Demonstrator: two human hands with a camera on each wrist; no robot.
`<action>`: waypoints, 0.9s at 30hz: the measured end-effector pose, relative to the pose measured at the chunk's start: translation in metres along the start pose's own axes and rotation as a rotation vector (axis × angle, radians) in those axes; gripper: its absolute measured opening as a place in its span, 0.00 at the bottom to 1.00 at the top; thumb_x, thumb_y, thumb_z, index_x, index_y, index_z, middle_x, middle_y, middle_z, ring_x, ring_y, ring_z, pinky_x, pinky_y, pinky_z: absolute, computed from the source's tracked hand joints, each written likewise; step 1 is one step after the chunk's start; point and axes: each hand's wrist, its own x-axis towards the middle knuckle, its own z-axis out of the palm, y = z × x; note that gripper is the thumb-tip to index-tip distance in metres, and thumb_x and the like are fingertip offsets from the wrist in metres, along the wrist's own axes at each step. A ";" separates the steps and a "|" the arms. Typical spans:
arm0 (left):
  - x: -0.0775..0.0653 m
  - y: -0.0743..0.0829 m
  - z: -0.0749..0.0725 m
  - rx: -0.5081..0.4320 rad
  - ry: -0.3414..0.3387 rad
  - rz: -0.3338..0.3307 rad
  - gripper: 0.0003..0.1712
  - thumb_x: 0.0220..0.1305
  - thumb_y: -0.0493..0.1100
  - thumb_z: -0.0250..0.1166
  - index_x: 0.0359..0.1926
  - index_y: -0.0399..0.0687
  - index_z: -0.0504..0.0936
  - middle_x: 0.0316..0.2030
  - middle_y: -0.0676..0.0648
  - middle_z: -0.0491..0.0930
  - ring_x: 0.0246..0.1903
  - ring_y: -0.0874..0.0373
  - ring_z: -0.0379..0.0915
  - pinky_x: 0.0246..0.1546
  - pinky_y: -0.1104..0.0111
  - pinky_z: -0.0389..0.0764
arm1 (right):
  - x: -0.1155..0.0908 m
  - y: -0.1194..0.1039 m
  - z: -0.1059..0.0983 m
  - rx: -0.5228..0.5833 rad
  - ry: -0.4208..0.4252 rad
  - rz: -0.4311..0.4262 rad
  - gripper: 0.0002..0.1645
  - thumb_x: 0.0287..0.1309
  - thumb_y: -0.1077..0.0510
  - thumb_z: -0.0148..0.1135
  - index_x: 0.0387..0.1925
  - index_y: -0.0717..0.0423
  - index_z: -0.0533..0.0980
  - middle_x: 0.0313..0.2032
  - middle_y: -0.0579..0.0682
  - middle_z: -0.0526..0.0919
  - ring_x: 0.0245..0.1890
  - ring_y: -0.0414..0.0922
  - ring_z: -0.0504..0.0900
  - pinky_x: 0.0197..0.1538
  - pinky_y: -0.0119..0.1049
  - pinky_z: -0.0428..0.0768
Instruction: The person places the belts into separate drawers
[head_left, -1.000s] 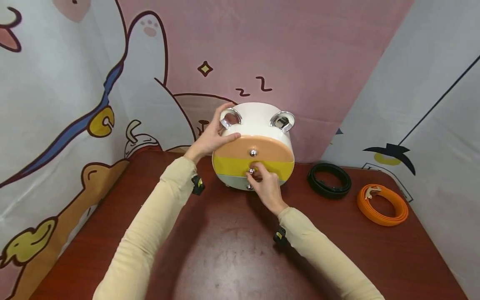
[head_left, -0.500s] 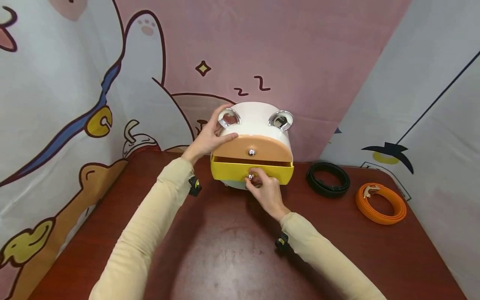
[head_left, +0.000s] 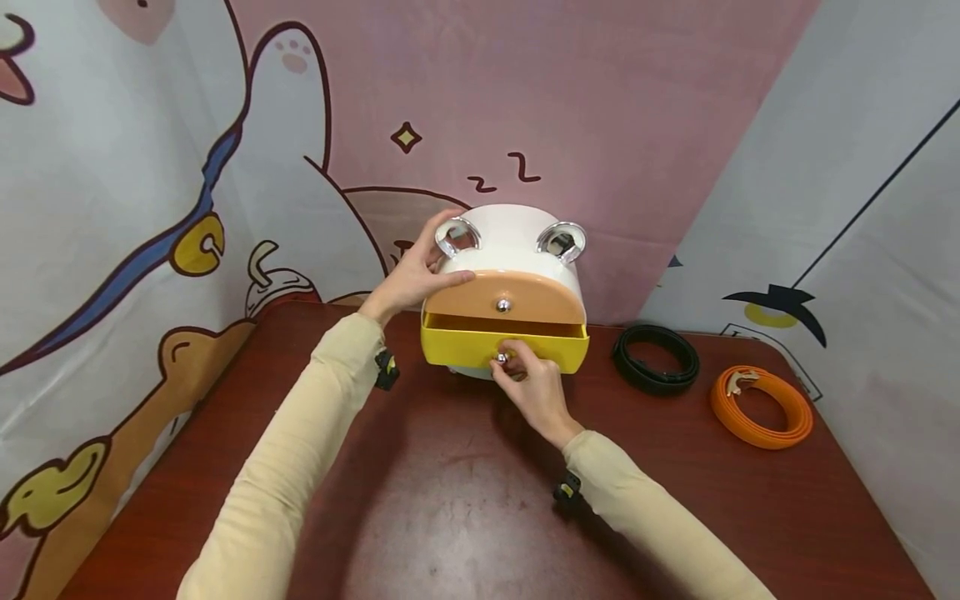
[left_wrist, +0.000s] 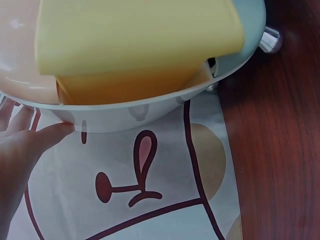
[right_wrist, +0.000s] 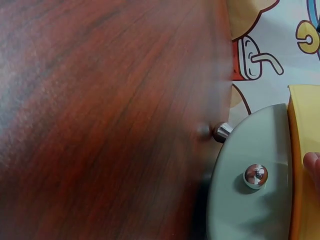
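A small white cabinet (head_left: 514, 237) with two chrome ring ears stands at the back of the table. Its yellow middle drawer (head_left: 457, 345) is pulled partway out, and the part of its inside that shows is dark. My right hand (head_left: 538, 387) pinches the chrome knob (head_left: 502, 357) of that drawer between thumb and fingers. With fingers spread, my left hand (head_left: 411, 279) rests against the cabinet's upper left side by the ear, its thumb along the front edge. The orange top drawer (head_left: 543, 302) is closed, as is the grey-green bottom drawer (right_wrist: 272, 150) with its own knob.
To the right of the cabinet lie a coiled black belt (head_left: 656, 360) and a coiled orange belt (head_left: 761, 408) with a metal buckle. Behind the reddish-brown table (head_left: 450, 500) hangs a cartoon-printed cloth (head_left: 600, 108), close to the cabinet's back.
The yellow drawer has slid out toward me from fully closed, with my right hand on its knob throughout. My left hand has stayed on the cabinet's side.
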 end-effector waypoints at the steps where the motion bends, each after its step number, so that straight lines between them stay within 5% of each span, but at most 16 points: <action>1: 0.000 0.000 0.000 -0.001 -0.001 0.000 0.49 0.59 0.30 0.67 0.74 0.53 0.49 0.66 0.42 0.62 0.67 0.52 0.58 0.65 0.51 0.55 | 0.000 0.000 0.000 0.001 -0.002 -0.001 0.16 0.48 0.70 0.72 0.40 0.60 0.77 0.29 0.53 0.85 0.25 0.41 0.85 0.26 0.31 0.80; 27: 0.002 0.000 -0.001 -0.032 -0.017 0.010 0.49 0.58 0.27 0.66 0.73 0.49 0.48 0.66 0.39 0.61 0.68 0.51 0.56 0.65 0.53 0.57 | -0.009 -0.014 0.000 0.043 0.042 0.049 0.13 0.49 0.69 0.69 0.38 0.59 0.77 0.25 0.51 0.85 0.23 0.40 0.84 0.25 0.30 0.80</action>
